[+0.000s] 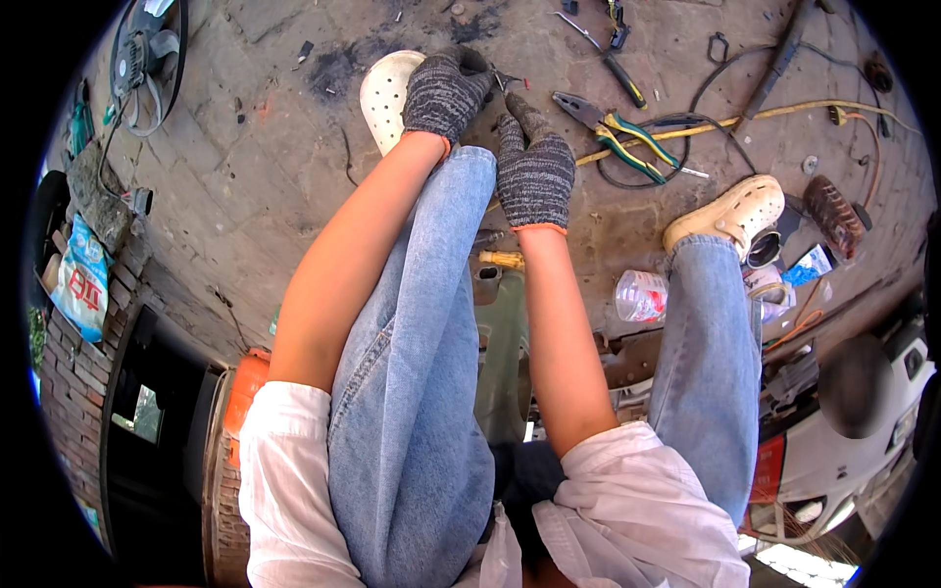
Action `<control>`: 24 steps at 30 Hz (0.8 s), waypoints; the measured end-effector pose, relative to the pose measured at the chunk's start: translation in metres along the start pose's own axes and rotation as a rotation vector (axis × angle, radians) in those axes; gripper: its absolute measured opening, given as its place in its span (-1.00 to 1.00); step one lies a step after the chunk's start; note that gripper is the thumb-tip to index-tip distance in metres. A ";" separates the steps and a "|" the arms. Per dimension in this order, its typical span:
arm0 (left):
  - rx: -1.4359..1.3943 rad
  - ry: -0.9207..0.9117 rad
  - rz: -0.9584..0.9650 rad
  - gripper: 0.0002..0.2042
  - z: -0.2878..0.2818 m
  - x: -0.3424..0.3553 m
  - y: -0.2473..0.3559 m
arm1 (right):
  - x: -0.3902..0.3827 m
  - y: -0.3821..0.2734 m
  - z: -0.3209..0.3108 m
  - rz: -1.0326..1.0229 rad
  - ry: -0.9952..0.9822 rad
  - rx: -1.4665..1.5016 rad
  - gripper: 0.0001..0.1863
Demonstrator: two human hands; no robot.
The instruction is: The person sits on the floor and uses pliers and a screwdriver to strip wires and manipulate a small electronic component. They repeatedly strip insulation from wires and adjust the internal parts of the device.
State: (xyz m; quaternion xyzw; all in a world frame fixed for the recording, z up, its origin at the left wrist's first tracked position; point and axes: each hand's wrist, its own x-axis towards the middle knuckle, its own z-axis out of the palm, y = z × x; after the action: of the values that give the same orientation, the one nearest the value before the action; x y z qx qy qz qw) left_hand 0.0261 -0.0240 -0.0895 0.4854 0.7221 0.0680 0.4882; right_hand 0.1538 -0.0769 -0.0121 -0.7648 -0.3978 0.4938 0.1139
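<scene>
Both gloved hands reach to the floor at twelve o'clock: left hand (pixel 446 90) curled, its hold hidden; right hand (pixel 534 167) pinching a tiny metal bit (pixel 508 81); pliers (pixel 613 132) lie untouched at two o'clock, so work looks barely begun.

Left hand (pixel 446 90) in a grey knit glove, fingertips curled under and out of sight; grip impossible to judge. Small metal piece (pixel 508 80) between the gloves at twelve o'clock, too tiny to identify. White clog (pixel 384 93) half covered by that glove. Fan (pixel 147 59) at ten o'clock cut by the rim. Knees masking the ground between the legs.
</scene>
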 end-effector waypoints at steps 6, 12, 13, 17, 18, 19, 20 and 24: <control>-0.080 -0.031 -0.012 -0.78 -0.002 0.000 0.006 | 0.012 0.000 -0.004 -0.010 -0.024 -0.036 -0.66; -0.216 -0.093 -0.144 -0.82 -0.008 0.001 0.016 | 0.035 -0.023 -0.027 0.020 -0.204 -0.299 -0.62; -0.254 -0.096 -0.151 -0.82 -0.006 0.003 0.013 | 0.041 -0.016 -0.022 -0.004 -0.196 -0.356 -0.59; 0.026 -0.031 -0.051 -0.79 -0.005 0.006 0.011 | 0.035 -0.036 -0.021 0.059 -0.145 -0.385 -0.57; 0.022 -0.032 -0.079 -0.78 -0.005 0.005 0.015 | 0.036 -0.036 -0.021 0.039 -0.145 -0.371 -0.56; 0.010 -0.063 -0.083 -0.78 -0.001 0.003 0.032 | 0.038 -0.029 -0.028 0.042 -0.114 -0.363 -0.56; 0.011 -0.053 -0.120 -0.78 -0.006 -0.001 0.034 | 0.039 -0.023 -0.021 0.012 -0.126 -0.346 -0.55; -0.167 -0.022 -0.145 -0.74 -0.001 0.001 0.002 | 0.023 -0.004 -0.003 -0.004 -0.074 -0.169 -0.61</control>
State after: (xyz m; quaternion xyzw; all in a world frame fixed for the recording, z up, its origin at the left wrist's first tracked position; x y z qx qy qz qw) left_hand 0.0267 -0.0215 -0.0883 0.3904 0.7416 0.0871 0.5386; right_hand 0.1589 -0.0571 -0.0242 -0.7520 -0.4436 0.4862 0.0354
